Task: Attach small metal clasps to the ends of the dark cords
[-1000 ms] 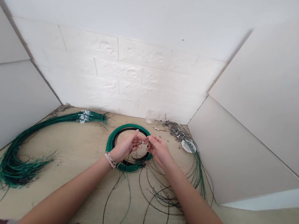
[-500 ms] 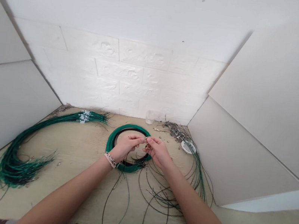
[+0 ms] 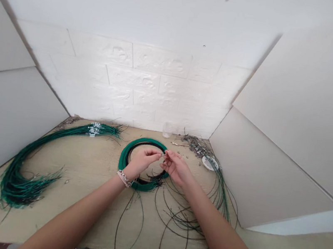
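Observation:
My left hand (image 3: 140, 162) and my right hand (image 3: 175, 167) meet above a green coil of cord (image 3: 127, 152) on the wooden table (image 3: 92, 171). Both pinch at the same spot, fingertips touching, on a thin dark cord end with a tiny metal piece I can barely make out. A bracelet sits on my left wrist. Loose dark cords (image 3: 177, 214) trail from my hands toward the table's front edge.
A long bundle of green cords (image 3: 36, 150) curves along the left. A pile of small metal fittings (image 3: 196, 145), a white dish (image 3: 209, 163) and a small clear cup (image 3: 167, 129) sit at the back right. Grey panels wall both sides.
My hands stay together over the coil; the fingers shifted slightly, my left fingertips rising a little toward the right hand.

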A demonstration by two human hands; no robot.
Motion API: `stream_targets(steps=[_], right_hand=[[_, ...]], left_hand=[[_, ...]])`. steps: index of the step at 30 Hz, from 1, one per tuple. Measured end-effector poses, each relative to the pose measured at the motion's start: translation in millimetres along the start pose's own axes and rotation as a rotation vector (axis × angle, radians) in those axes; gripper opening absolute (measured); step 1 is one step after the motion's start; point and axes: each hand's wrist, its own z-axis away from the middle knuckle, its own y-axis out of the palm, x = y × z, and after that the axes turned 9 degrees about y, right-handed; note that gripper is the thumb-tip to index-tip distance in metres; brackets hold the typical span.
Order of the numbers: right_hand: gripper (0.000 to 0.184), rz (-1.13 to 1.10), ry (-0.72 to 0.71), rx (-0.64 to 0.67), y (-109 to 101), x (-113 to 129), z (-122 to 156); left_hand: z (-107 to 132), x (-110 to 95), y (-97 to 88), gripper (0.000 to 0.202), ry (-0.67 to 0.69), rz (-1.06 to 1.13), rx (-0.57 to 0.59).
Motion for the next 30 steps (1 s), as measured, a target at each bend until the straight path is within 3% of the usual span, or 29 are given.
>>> stream_targets(steps=[4,10,18,30], right_hand=[[0.021,-0.03,0.045,0.008,-1.8,-0.3,-0.1],[0.021,-0.054,0.044,0.024,-1.6,-2.3,0.7],[0.024,-0.095,0.061,0.002,1.7,-5.6,0.2],[0.023,-0.108,0.091,0.042,0.3,-9.3,-0.5]], left_hand=[[2.4,-4.4,2.2,0.022,0.096,0.014,-0.045],[2.0,-0.9,2.7,0.023,0.192,0.048,0.002],[2.0,3.1,5.6,0.022,0.164,0.025,0.005],[4.8,-0.7,9.1,0.018,0.112,-0.081,-0.08]])
